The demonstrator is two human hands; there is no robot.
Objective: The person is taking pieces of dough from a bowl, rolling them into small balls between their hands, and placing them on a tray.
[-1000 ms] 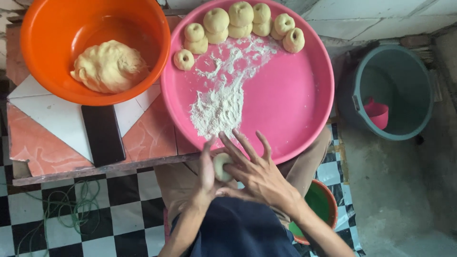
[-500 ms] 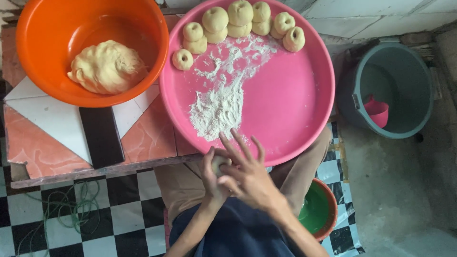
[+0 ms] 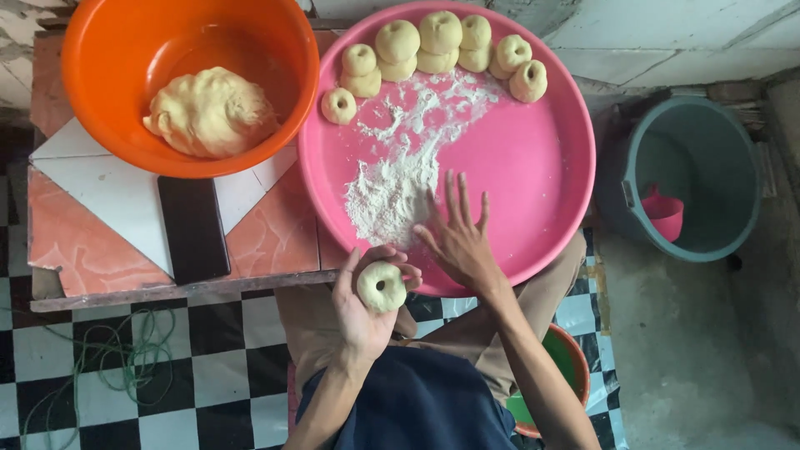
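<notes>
Dough ring (image 3: 382,287) sits in our left hand (image 3: 364,304), fingers curled round it, just off the near edge of the tiled table (image 3: 117,225). Our right hand (image 3: 458,237) lies open and empty on the pink tray (image 3: 533,167) beside the flour (image 3: 392,196). We see bare tray to the right and checkered floor (image 3: 167,383) near left.

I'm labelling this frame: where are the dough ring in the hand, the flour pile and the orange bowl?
dough ring (image 3: 382,287), head view, on its rounded side.
flour pile (image 3: 385,198), head view, its thick middle.
orange bowl (image 3: 100,42), head view, bare inner wall.
</notes>
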